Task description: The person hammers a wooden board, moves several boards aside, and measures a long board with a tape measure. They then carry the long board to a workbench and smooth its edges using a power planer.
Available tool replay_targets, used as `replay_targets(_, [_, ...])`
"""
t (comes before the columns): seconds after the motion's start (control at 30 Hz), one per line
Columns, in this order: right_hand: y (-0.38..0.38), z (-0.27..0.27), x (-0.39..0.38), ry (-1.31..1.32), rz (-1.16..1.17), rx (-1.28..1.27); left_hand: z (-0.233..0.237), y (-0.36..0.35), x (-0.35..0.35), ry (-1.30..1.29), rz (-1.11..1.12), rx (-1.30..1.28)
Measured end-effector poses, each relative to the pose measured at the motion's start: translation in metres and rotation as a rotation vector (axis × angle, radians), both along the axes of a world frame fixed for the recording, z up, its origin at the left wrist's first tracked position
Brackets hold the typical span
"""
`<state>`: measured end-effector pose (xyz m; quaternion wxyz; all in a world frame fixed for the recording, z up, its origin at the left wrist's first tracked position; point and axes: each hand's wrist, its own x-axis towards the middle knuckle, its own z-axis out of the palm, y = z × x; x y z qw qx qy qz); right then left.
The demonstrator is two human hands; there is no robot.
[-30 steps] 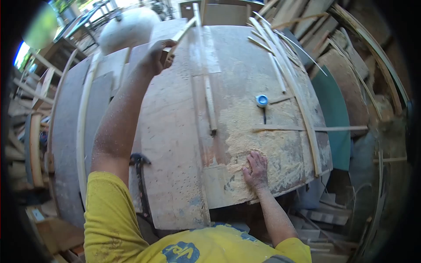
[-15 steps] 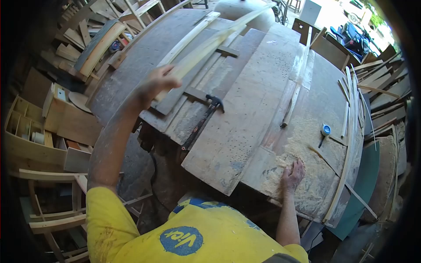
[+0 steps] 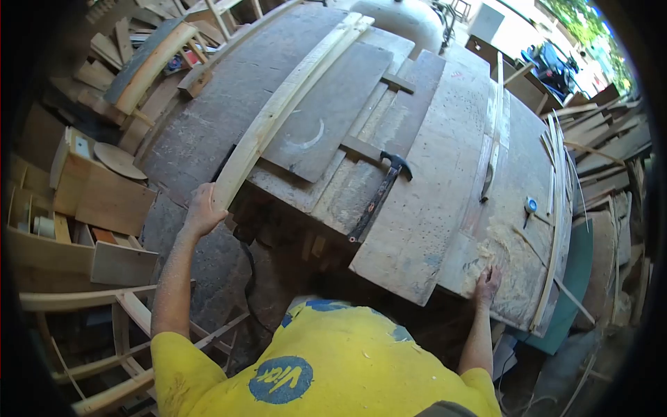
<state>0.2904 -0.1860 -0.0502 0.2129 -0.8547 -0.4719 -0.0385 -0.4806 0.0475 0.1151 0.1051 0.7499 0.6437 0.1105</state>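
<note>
My left hand point(image 3: 207, 210) is closed around the near end of a long pale wooden strip point(image 3: 260, 132). The strip lies lengthwise over the left part of the workbench point(image 3: 201, 115), alongside a second pale strip that shows at its right edge. Fingers stretched, my right hand point(image 3: 488, 283) lies near the front edge of the bench, by a patch of sawdust point(image 3: 501, 240). Between the hands, a claw hammer point(image 3: 379, 194) rests on the boards with its handle toward me. Past the right hand sits a small blue tape measure point(image 3: 530, 204).
Flat boards point(image 3: 410, 201) cover the bench middle, one jutting past the front edge. Thin strips point(image 3: 556, 229) run along the right side. Wooden frames point(image 3: 104, 299) and a drawer-like box point(image 3: 97, 181) stand at left. Scrap wood point(image 3: 618, 153) is piled at right.
The pale strip, raised and blurred in my left hand before, now lies down on the bench beside the other strip. My left hand has moved lower and toward me. The right hand stays on the bench.
</note>
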Motion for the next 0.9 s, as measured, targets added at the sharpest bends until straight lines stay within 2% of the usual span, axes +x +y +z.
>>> replay_targets(0.03, [-0.002, 0.010, -0.014, 0.062, -0.003, 0.011, -0.026, -0.001, -0.010, 0.166, -0.005, 0.093])
replay_targets(0.1, [-0.019, 0.029, -0.037, 0.142, -0.085, -0.162, -0.059, 0.017, -0.015, 0.020, -0.169, 0.056])
replay_targets(0.13, [-0.033, 0.021, -0.046, 0.049, -0.071, -0.049, -0.053, 0.019, -0.004, -0.004, -0.117, 0.032])
replay_targets(0.17, [-0.038, 0.049, -0.076, 0.141, -0.141, -0.023, -0.050, 0.016, 0.005, -0.025, -0.086, 0.003])
replay_targets(0.2, [-0.062, 0.034, -0.071, 0.099, -0.180, -0.033, -0.068, 0.015, -0.004, -0.019, -0.042, 0.064])
replay_targets(0.23, [-0.082, 0.035, -0.086, 0.073, -0.281, -0.035, -0.054, 0.016, 0.006, -0.025, 0.003, -0.022])
replay_targets(0.27, [-0.101, 0.038, -0.100, 0.068, -0.315, -0.009, -0.070, 0.021, -0.011, -0.058, 0.005, 0.040])
replay_targets(0.33, [-0.150, 0.025, -0.116, 0.126, -0.455, -0.033, -0.060, 0.024, -0.004, 0.041, 0.118, -0.071])
replay_targets(0.47, [-0.246, -0.010, -0.128, 0.188, -0.690, -0.059, -0.069, 0.011, 0.022, -0.213, 0.026, -0.156])
replay_targets(0.53, [-0.273, -0.020, -0.129, 0.313, -0.864, -0.032, -0.077, 0.005, 0.040, -0.361, 0.004, -0.219])
replay_targets(0.57, [-0.283, -0.026, -0.125, 0.440, -0.965, 0.036, -0.079, -0.001, 0.052, -0.320, 0.025, -0.186])
replay_targets(0.67, [-0.300, -0.046, -0.090, 0.599, -1.115, 0.231, -0.072, -0.016, 0.085, -0.107, 0.081, -0.088])
replay_targets(0.7, [-0.308, -0.061, -0.070, 0.605, -1.099, 0.283, -0.071, -0.020, 0.093, -0.020, 0.101, -0.053])
replay_targets(0.8, [-0.308, -0.091, 0.004, 0.727, -1.111, 0.377, -0.066, -0.031, 0.117, 0.022, 0.109, -0.065])
replay_targets(0.83, [-0.300, -0.089, 0.026, 0.832, -1.122, 0.439, -0.062, -0.039, 0.131, -0.059, 0.168, -0.115])
replay_targets(0.9, [-0.286, -0.094, 0.073, 0.754, -1.115, 0.408, -0.044, -0.060, 0.172, -0.126, 0.143, -0.115])
